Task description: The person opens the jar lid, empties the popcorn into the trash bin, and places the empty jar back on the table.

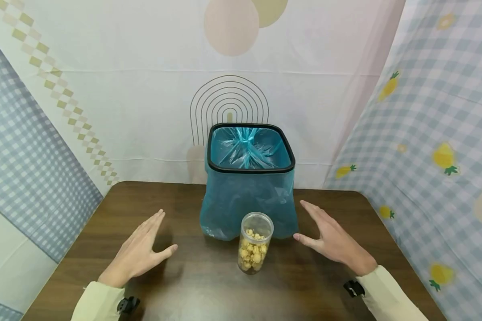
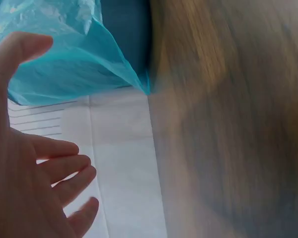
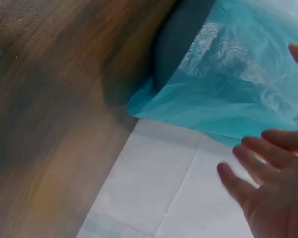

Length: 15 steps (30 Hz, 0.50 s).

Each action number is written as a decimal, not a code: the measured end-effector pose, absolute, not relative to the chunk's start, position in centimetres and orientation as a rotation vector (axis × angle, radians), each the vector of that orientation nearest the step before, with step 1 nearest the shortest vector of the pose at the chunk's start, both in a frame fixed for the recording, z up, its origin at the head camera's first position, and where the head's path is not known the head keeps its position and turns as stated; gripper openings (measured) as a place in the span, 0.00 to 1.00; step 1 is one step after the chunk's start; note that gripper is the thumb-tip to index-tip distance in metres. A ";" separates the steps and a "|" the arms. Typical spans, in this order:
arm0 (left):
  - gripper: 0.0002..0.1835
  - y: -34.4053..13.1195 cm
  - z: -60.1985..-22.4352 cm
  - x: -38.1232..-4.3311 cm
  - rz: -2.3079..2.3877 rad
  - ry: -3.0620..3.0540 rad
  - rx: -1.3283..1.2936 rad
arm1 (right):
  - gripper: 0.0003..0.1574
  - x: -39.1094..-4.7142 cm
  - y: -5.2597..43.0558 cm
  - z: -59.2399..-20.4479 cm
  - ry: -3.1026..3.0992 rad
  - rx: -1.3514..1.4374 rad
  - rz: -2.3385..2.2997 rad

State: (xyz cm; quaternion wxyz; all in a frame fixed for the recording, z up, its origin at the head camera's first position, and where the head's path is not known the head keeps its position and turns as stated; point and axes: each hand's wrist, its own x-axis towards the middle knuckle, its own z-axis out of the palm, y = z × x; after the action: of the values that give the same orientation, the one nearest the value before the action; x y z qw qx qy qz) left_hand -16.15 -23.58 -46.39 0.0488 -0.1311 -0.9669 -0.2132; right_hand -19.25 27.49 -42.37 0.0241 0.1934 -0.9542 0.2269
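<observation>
At the back middle of the table stands a trash bin with a black rim [image 1: 251,170], lined with a blue plastic bag [image 1: 241,196] folded down over its outside. Inside the bin, the bag's plastic is gathered into a knot [image 1: 247,137]. A clear plastic jar [image 1: 256,243], partly filled with popcorn, stands upright in front of the bin. My left hand [image 1: 136,249] hovers left of the jar, fingers extended and thumb apart, holding nothing. To the right, my right hand [image 1: 329,234] is spread the same way, near the bag's side, also holding nothing.
The dark wooden table [image 1: 209,294] runs back to a white patterned cloth [image 1: 152,111] hanging behind. Blue checkered cloth [image 1: 417,133] hangs along the right side, and more checkered cloth [image 1: 36,147] along the left. Each wrist wears a small black device.
</observation>
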 end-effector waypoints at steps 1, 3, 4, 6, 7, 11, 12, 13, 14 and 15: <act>0.55 -23.5 -46.3 -16.0 -0.681 -2.944 -0.394 | 0.62 -19.1 27.5 -42.2 -2.942 0.607 0.725; 0.55 -23.2 -46.2 -15.6 -0.756 -2.928 -0.389 | 0.63 -18.9 27.6 -41.9 -2.914 0.632 0.756; 0.55 -23.1 -46.1 -15.4 -0.791 -2.915 -0.390 | 0.63 -18.8 27.5 -41.7 -2.896 0.644 0.769; 0.55 -22.8 -46.0 -15.1 -0.863 -2.866 -0.410 | 0.63 -18.7 27.5 -41.4 -2.846 0.676 0.798; 0.54 -22.7 -46.0 -15.0 -0.894 -2.834 -0.424 | 0.63 -18.7 27.4 -41.2 -2.819 0.691 0.807; 0.51 -21.7 -45.8 -14.8 -0.974 -2.679 -0.489 | 0.61 -18.7 27.3 -40.6 -2.702 0.761 0.833; 0.50 -21.4 -45.7 -14.8 -0.980 -2.641 -0.500 | 0.60 -18.8 27.2 -40.5 -2.678 0.778 0.833; 0.48 -21.1 -45.6 -14.7 -0.993 -2.606 -0.509 | 0.60 -18.9 27.1 -40.4 -2.658 0.795 0.833; 0.47 -20.7 -45.5 -14.7 -1.006 -2.575 -0.517 | 0.59 -19.0 27.0 -40.3 -2.641 0.811 0.835; 0.46 -20.4 -45.4 -14.7 -1.023 -2.543 -0.527 | 0.59 -19.0 26.8 -40.1 -2.631 0.824 0.843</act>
State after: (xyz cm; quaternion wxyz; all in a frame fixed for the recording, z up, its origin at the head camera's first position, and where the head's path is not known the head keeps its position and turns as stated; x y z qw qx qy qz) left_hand -14.73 -20.36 -45.42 0.1740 -0.1860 -0.8971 -0.3609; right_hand -19.04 26.84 -40.11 0.1291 0.2834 -0.9050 0.2899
